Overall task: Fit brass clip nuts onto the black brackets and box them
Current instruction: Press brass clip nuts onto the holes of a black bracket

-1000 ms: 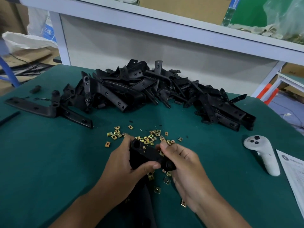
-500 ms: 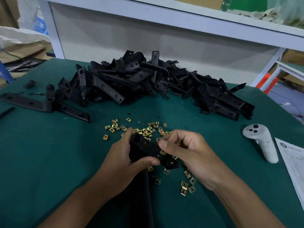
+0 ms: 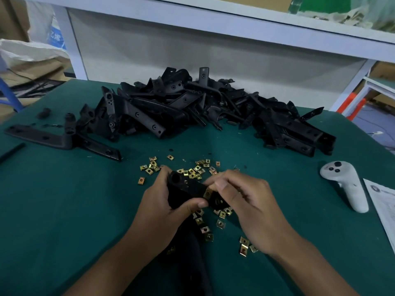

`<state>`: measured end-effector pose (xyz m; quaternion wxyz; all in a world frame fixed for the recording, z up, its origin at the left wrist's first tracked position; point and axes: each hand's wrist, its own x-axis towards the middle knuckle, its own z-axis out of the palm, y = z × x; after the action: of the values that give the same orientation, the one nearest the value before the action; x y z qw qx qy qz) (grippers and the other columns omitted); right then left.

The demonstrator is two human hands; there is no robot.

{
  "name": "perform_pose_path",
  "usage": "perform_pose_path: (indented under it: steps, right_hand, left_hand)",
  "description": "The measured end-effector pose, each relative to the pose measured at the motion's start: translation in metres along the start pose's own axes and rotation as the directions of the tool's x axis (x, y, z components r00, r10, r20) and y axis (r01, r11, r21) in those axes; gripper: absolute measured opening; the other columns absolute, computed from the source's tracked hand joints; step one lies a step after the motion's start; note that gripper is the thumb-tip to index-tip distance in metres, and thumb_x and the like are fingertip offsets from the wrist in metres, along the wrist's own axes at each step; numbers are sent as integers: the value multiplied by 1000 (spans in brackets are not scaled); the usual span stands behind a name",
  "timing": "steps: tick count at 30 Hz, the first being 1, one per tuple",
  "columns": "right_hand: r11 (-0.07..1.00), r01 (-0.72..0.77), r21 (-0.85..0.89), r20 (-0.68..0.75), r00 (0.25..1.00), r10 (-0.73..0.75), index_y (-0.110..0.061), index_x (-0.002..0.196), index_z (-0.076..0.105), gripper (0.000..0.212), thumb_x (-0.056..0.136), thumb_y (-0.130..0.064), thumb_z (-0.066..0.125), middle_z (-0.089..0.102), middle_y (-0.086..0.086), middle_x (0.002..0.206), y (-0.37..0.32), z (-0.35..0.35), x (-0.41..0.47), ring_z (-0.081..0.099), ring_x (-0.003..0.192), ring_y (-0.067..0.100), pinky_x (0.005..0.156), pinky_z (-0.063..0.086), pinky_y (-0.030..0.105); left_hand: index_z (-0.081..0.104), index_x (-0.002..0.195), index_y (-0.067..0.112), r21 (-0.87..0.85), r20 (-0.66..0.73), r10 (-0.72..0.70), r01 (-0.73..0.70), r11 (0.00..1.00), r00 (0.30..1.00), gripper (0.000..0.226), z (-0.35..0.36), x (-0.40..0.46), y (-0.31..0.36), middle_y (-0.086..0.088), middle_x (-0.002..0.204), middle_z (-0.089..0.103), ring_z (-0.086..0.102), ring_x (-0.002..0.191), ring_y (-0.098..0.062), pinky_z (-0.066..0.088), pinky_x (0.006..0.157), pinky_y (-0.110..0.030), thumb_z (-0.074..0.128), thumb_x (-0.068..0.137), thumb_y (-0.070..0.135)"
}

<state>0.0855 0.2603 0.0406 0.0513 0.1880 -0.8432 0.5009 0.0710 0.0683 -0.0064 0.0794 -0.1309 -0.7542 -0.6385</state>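
Since a moment ago the right hand [image 3: 245, 201] has brought a brass nut [image 3: 207, 193] to the bracket [image 3: 192, 191], its thumb and forefinger pinching it against the bracket's edge. The left hand [image 3: 168, 208] stays curled round the bracket near the tabletop's front edge, so this nut looks about to seat; loose nuts [image 3: 192, 170] and the bracket pile [image 3: 203, 110] remain.

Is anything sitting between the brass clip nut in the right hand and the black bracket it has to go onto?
Nothing visible. The right hand pinches the brass clip nut right at the edge of the black plastic bracket, which the left hand grips. Whether the nut is seated, I cannot tell.
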Motion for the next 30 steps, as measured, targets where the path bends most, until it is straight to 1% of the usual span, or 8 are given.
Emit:
perform_pose_path:
  steps: [4, 7, 8, 12, 16, 22, 26, 30]
  right_hand:
    - [995, -88, 47, 27, 996, 87, -40, 98, 72, 30, 107, -41, 43, 71, -21, 101, 15, -9, 7, 65, 101, 0, 81, 44, 10]
    - [942, -43, -332, 240, 962, 128, -41, 97, 65, 9, 96, -50, 62, 62, -26, 96, 34, -5, 8, 57, 92, -2, 73, 43, 16]
    - [908, 25, -419, 317, 941, 121, -41, 98, 64, 20, 89, -59, 66, 60, -27, 95, 37, -3, 6, 54, 93, -4, 75, 43, 17]
    - [866, 166, -472, 410, 911, 49, -40, 99, 62, 32, 82, -68, 63, 58, -24, 93, 41, 2, 6, 49, 95, -5, 84, 45, 24]
    - [891, 151, -428, 410, 911, 42, -38, 96, 62, 17, 89, -53, 67, 58, -24, 88, 40, 2, 5, 53, 88, -5, 71, 42, 16]
    - [924, 34, -380, 275, 958, 78, -34, 107, 70, 14, 99, -40, 60, 57, -19, 97, 41, -13, 12, 56, 94, -1, 78, 44, 15]
    - [978, -132, -163, 90, 985, 148, -38, 95, 66, 5, 99, -37, 62, 58, -10, 85, 34, -21, 15, 56, 80, 2, 68, 43, 14]
    - [965, -197, 173, 131, 976, 176, -29, 98, 66, 7, 101, -31, 59, 66, -11, 83, 26, -20, 15, 59, 76, 1, 67, 46, 14]
  left_hand:
    - [57, 90, 38, -87, -111, -11, 1, 996, 994, 37, -2, 6, 3, 18, 84, 70, 66, 74, 2, 52, 64, -14, 75, 69, 62]
    - [61, 93, 24, -210, -220, -38, -10, 978, 975, 39, -9, 12, 3, 14, 85, 70, 65, 78, 1, 52, 68, -13, 73, 71, 55]
    - [63, 93, 22, -252, -223, -59, 1, 968, 973, 41, -11, 13, 3, 11, 87, 71, 66, 80, -1, 53, 70, -15, 74, 71, 55]
    - [65, 90, 29, -284, -153, -70, 24, 959, 986, 32, -10, 13, 3, 10, 87, 71, 67, 82, -4, 53, 71, -16, 77, 71, 52]
    - [65, 85, 40, -256, -85, -47, 23, 966, 995, 24, -6, 10, 4, 12, 84, 73, 68, 77, -1, 53, 68, -15, 79, 69, 52]
    - [63, 84, 34, -241, -62, -62, 46, 969, 996, 39, -5, 8, 3, 3, 86, 73, 71, 77, -9, 55, 67, -18, 84, 63, 59]
    - [61, 78, 34, -244, 25, -57, 61, 968, 998, 45, -4, 6, 3, 1, 82, 73, 70, 74, -11, 57, 66, -23, 90, 56, 60]
    - [58, 74, 36, -280, 140, -50, 88, 956, 989, 44, 0, 4, 1, 4, 75, 69, 66, 70, -9, 55, 62, -24, 94, 54, 54]
